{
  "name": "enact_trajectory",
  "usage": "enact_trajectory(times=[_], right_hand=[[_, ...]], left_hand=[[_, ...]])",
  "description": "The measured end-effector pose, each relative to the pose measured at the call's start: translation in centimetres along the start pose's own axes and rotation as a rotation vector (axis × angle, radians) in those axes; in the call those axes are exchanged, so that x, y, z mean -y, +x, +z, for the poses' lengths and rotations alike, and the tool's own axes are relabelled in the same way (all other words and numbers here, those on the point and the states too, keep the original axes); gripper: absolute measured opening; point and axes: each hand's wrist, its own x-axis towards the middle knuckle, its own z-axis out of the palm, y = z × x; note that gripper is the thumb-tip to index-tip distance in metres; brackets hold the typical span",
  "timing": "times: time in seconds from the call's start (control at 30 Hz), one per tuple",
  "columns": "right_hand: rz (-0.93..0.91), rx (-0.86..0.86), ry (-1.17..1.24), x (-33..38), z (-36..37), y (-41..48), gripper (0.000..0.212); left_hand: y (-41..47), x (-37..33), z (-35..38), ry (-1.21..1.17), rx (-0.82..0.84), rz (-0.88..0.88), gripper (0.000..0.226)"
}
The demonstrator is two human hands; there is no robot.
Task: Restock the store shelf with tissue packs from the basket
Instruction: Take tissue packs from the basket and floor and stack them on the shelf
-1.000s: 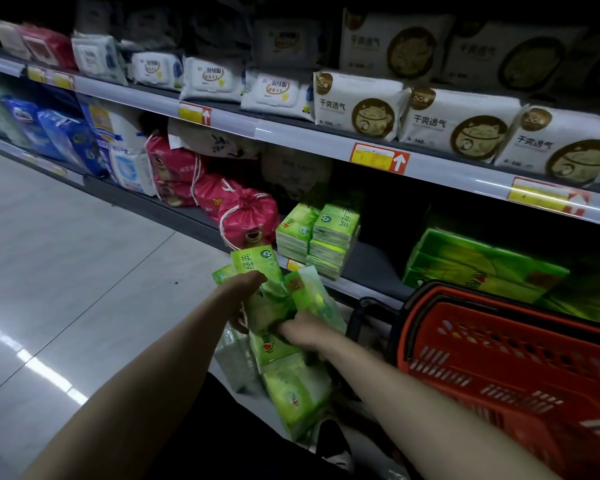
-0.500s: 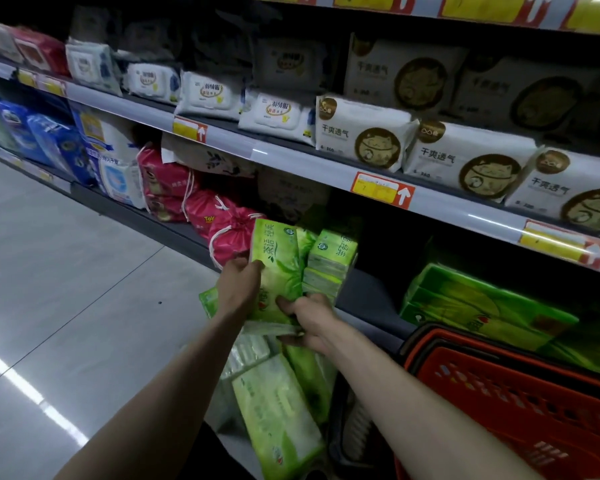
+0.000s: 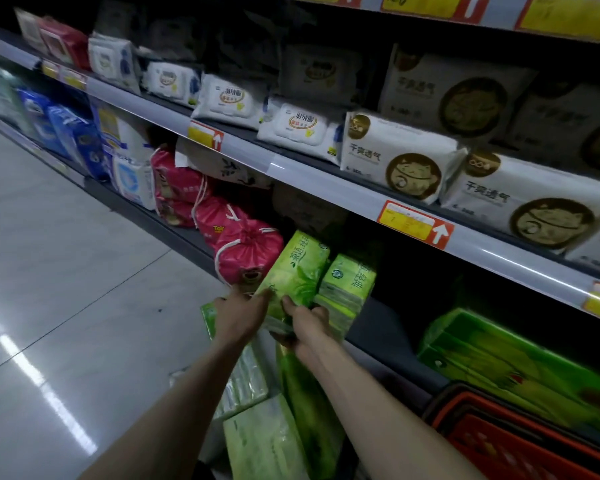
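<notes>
Presently the left hand [image 3: 238, 315] and right hand [image 3: 303, 323] grip the lower end of the green tissue pack [image 3: 297, 271], at the bottom shelf [image 3: 385, 334] edge beside stacked green packs [image 3: 349, 289]; apparently light, soft, film-slick, best held across its ends.

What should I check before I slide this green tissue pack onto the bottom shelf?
1. Grip: left hand and right hand both hold the green tissue pack: ok.
2. Slot between pink drawstring bag and green stack wide enough: cannot tell.
3. Depth of bottom shelf behind the pack, too dark: cannot tell.
4. Green stack standing, not toppled: ok.
5. Spare packs waiting below the hands: ok.
</notes>
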Motion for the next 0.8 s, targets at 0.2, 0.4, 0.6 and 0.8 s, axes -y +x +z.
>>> enact_trajectory(times=[0.2,0.4,0.6,0.8], right_hand=[[0.024,-0.013,0.179,0.2,0.6,1.2,0.063],[0.219,0.106,0.229,0.1,-0.2,0.7,0.045],[0.421,0.287,0.239,1.1,-2.4,0.3,0.055],[0.267,0.181,0.254,3.6,-1.9,2.3,0.031]], left_hand=[[1.2,0.2,1.0,-0.087,-0.107,-0.009,0.022],[2.9,1.2,2.8,-0.145,-0.074,-0.039,0.026],[3.8,1.2,4.0,-0.164,-0.163,-0.006,0.042],[3.3,-0.9,5.8,-0.269,-0.064,0.118,0.021]])
